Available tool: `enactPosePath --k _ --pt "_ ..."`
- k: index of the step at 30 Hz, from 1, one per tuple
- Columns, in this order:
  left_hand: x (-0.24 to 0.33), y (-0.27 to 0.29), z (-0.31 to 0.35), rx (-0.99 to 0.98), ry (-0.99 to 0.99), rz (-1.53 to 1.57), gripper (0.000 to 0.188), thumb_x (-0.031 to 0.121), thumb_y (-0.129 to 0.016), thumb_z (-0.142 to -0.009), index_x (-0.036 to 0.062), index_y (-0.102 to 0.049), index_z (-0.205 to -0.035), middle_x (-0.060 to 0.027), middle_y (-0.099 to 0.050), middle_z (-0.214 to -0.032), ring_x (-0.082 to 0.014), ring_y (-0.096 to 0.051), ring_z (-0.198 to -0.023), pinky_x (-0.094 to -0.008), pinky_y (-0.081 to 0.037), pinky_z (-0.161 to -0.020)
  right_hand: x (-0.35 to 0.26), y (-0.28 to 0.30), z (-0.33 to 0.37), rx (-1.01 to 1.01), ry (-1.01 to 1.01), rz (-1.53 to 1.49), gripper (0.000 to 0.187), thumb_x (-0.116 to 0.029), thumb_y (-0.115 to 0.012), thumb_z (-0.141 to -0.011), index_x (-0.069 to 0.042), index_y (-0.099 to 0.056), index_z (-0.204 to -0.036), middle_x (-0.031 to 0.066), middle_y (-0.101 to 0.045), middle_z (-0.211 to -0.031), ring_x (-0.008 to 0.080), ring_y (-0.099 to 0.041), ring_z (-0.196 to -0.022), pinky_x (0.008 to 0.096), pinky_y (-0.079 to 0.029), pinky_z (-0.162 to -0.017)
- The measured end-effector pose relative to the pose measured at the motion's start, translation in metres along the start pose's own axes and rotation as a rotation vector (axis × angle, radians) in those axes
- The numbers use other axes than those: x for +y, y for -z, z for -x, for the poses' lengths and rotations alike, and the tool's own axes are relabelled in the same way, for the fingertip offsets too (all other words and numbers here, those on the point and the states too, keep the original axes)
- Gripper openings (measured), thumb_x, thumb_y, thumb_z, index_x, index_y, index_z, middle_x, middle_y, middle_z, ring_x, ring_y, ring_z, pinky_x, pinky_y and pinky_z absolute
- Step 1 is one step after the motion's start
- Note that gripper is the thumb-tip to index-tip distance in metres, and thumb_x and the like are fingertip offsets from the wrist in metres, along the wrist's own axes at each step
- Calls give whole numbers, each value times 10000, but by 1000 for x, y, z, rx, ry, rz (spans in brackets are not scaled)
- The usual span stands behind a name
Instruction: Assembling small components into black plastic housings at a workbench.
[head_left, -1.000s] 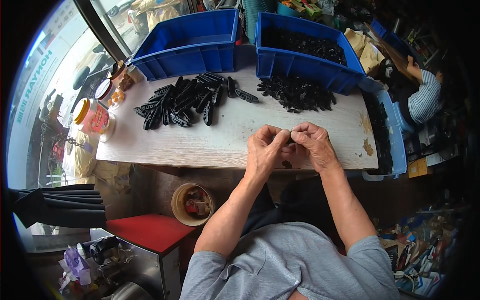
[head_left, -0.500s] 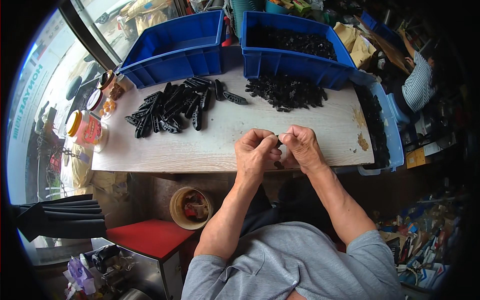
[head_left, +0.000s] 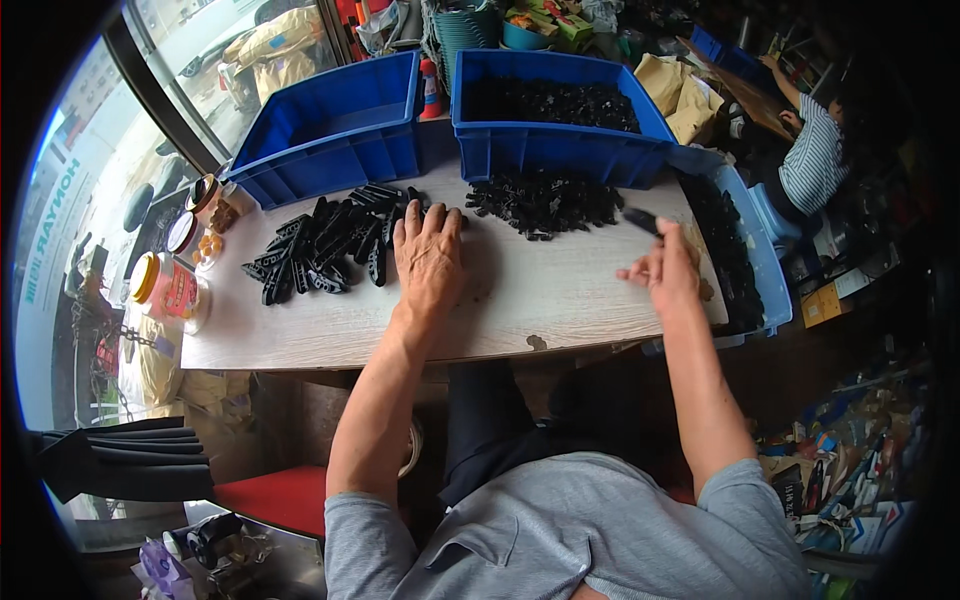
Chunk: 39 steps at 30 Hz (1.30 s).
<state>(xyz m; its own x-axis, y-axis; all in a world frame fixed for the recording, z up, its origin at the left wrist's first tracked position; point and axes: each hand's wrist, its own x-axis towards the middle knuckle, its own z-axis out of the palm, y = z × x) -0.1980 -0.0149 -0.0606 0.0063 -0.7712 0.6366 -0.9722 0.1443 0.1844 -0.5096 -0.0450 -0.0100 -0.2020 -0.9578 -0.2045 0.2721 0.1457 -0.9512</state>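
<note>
My left hand (head_left: 430, 258) lies palm down with its fingers stretched out, at the right edge of a pile of long black plastic pieces (head_left: 335, 240). Its fingertips cover part of the pieces there, so contact beneath them is hidden. Over the right part of the table, my right hand (head_left: 670, 265) pinches a long black plastic piece (head_left: 641, 219) between thumb and fingers. That piece points up and to the left, toward a heap of small black parts (head_left: 545, 205). The right hand is slightly blurred.
Two blue bins stand at the back: the left bin (head_left: 330, 155), and the right bin (head_left: 560, 145) with small black parts inside. A light-blue tub (head_left: 770, 270) of black pieces adjoins the table's right edge. Jars (head_left: 165, 285) line the left edge. A person (head_left: 825, 160) sits at far right.
My hands were together at the table's front edge around a small dark piece. They have parted: the left reached to the long-piece pile, the right moved right with a long black piece.
</note>
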Motion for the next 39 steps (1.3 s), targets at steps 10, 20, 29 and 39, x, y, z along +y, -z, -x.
enactPosePath --k 10,20,29,39 --pt "4 -4 5 -148 -59 131 365 105 -643 -825 71 -606 -1186 -115 -610 -1064 -319 -549 -1078 -461 -419 -945 2 23 -33 17 -26 197 209 -214 -719 -879 -56 -636 -988 -19 -397 -448 116 -497 -395 370 -591 -535" --pt "-1 -1 3 -90 64 122 241 204 -629 -916 78 -659 -1119 -116 -650 -1055 -317 -581 -1002 -422 -443 -850 16 -42 -23 -161 4 674 218 -202 -735 -849 -82 -708 -1030 34 -615 -700 104 -429 -361 290 -439 -367" --pt "38 28 60 114 474 828 147 59 -644 -936 -23 -669 -1055 -48 -647 -855 -79 -563 -710 -216 -455 -628 14 -60 -21 -143 90 951 226 -198 -730 -832 -87 -720 -1029 28 -612 -645 109 -433 -357 288 -382 -324" --pt "100 41 82 -35 600 1191 126 62 -661 -919 -22 -676 -1012 -113 -670 -813 -127 -628 -631 -269 -504 -571 24 -44 -34 -185 89 883 138 -159 -695 -855 -32 -654 -890 24 -537 -591 104 -419 -347 290 -367 -315"
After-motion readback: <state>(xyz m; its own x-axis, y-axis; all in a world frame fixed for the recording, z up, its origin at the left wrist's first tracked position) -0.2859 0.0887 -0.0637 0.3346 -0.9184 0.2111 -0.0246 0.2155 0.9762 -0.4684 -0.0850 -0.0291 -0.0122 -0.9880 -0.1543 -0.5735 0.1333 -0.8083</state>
